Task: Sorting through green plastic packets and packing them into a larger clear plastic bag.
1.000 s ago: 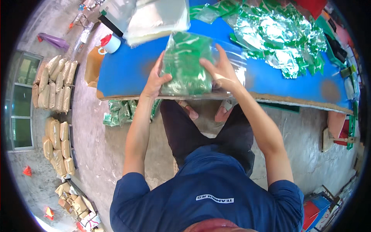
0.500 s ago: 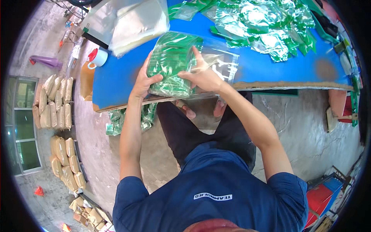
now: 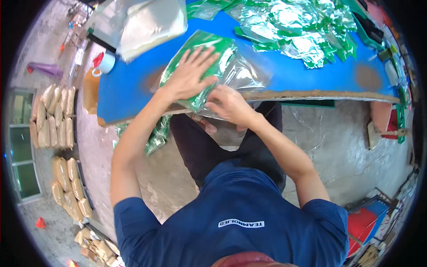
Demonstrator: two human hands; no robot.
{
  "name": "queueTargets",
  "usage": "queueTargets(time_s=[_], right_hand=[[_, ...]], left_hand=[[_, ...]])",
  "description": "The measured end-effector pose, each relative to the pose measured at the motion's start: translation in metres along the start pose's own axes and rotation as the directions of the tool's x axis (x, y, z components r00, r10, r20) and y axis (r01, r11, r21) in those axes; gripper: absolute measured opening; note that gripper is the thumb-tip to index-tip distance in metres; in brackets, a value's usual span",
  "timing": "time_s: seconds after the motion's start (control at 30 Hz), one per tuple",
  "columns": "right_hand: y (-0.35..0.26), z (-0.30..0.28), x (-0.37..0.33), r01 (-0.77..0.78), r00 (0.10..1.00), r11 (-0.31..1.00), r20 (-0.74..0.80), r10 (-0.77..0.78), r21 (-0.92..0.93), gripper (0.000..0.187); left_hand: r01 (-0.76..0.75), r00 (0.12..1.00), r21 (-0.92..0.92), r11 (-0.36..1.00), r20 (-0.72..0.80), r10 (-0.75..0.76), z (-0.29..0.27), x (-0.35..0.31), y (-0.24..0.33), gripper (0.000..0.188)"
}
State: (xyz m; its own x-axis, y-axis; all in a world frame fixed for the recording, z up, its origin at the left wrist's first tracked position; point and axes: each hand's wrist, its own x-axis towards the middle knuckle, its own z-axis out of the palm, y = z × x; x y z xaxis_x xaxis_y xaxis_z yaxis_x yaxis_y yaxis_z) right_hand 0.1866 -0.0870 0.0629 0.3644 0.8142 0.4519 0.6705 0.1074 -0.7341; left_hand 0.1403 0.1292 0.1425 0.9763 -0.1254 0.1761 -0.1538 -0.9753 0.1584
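Observation:
A stack of green plastic film pouches (image 3: 224, 46) lies at the near edge of the blue table, inside a clear plastic bag (image 3: 244, 73) whose loose part spreads out to the right. My left hand (image 3: 189, 74) rests flat on top of the stack with its fingers spread. Close by on the right, my right hand (image 3: 229, 106) is closed at the near edge of the bag, its fingers curled together. They seem to pinch the bag's film, though the fingertips are partly hidden and slightly blurred.
On the blue table (image 3: 302, 82) are a heap of green and silvery pouches (image 3: 298, 31) at the far right, a pile of clear bags (image 3: 153, 26) at the far left and a white mug (image 3: 105, 63). Filled brown sacks (image 3: 53, 118) stand on the floor at left.
My left hand has gone from gripping the stack's left side to lying flat on top. My right hand has moved down to the bag's near edge. The stack now lies tilted.

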Motion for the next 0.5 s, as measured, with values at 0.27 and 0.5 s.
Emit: queueTargets(time_s=[0.27, 0.5], right_hand=[[-0.012, 0.011, -0.003, 0.184, 0.983, 0.969, 0.022, -0.183, -0.167, 0.021], [-0.016, 0.015, 0.004, 0.161, 0.983, 0.929, 0.14, -0.12, -0.332, 0.025]], left_hand=[[-0.019, 0.906, -0.003, 1.0, -0.423, 0.016, -0.012, -0.021, 0.002, 0.064], [0.21, 0.515, -0.819, 0.534, -0.371, -0.772, 0.073, -0.121, 0.166, 0.107]])
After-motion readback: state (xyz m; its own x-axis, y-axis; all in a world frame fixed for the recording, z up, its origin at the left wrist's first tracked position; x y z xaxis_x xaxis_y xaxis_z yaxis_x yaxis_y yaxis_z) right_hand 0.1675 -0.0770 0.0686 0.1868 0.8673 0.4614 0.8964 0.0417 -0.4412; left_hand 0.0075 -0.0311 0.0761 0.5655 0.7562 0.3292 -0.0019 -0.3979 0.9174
